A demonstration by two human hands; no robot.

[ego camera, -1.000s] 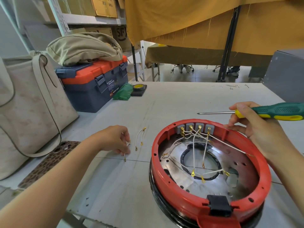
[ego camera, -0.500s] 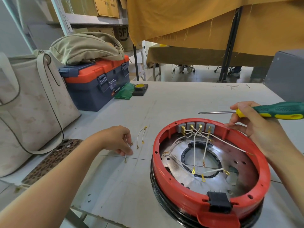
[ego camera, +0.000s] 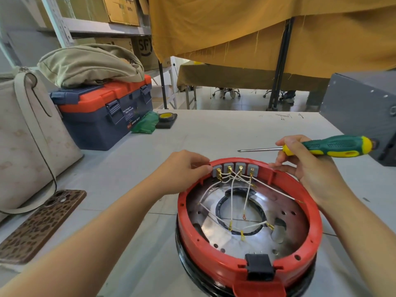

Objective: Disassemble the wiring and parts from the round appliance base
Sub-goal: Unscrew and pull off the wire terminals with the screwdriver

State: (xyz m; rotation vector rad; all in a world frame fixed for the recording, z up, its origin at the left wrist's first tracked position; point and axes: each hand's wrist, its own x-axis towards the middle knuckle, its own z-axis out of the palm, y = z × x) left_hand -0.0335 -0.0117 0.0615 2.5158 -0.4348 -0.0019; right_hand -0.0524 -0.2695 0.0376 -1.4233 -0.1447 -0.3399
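I curl left hand (ego camera: 184, 168) fingers on leftmost terminal block (ego camera: 217, 169) to pull wiring; right hand (ego camera: 308, 168) grips screwdriver (ego camera: 321, 146), parked, steadying base (ego camera: 248, 228).

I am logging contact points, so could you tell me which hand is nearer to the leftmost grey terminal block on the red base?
Left. The left hand has its fingertips at the leftmost grey terminal block; the right hand, holding the screwdriver, rests at the rim beyond the row's other end.

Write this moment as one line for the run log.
left hand: at grey terminal blocks | right hand: holds screwdriver | white wires: attached
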